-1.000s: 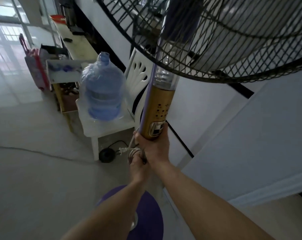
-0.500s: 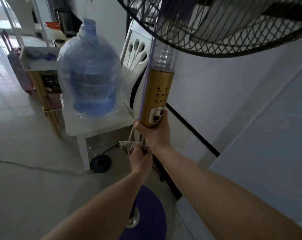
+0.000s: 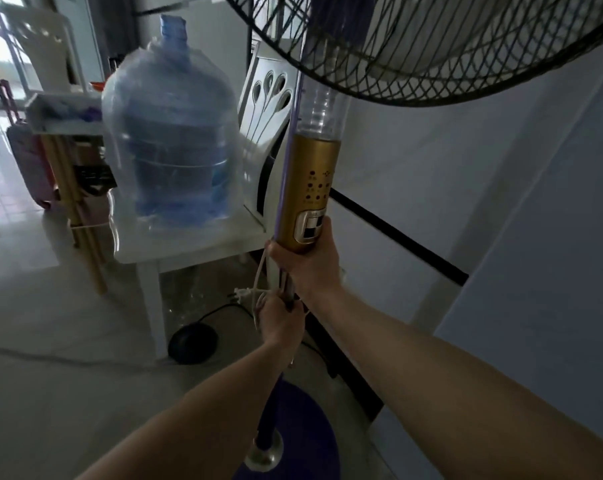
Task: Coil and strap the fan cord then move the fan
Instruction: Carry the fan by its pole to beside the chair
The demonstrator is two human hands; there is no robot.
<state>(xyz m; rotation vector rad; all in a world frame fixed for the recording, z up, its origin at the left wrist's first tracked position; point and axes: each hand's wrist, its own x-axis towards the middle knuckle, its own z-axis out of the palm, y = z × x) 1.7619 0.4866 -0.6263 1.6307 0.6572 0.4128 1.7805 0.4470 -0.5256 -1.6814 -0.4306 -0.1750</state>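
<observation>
A stand fan fills the middle of the head view: black wire grille (image 3: 449, 60) at the top, gold control column (image 3: 310, 188) below it, purple round base (image 3: 293, 441) at the bottom. My right hand (image 3: 310, 261) grips the foot of the gold column. Just beneath it, my left hand (image 3: 279, 318) grips the thin pole together with loops of the white cord (image 3: 258, 289). The cord's white plug (image 3: 241, 293) sticks out to the left of my left hand.
A white plastic chair (image 3: 189, 244) carries a large blue water jug (image 3: 172, 143) close on the left. A black round object (image 3: 192, 342) with a black cable lies under the chair. A wooden shelf (image 3: 68, 181) stands at left, a white wall (image 3: 501, 202) on the right.
The chair and jug have drawn much closer and larger as the fan and I moved toward them. Both hands keep the same hold on the fan.
</observation>
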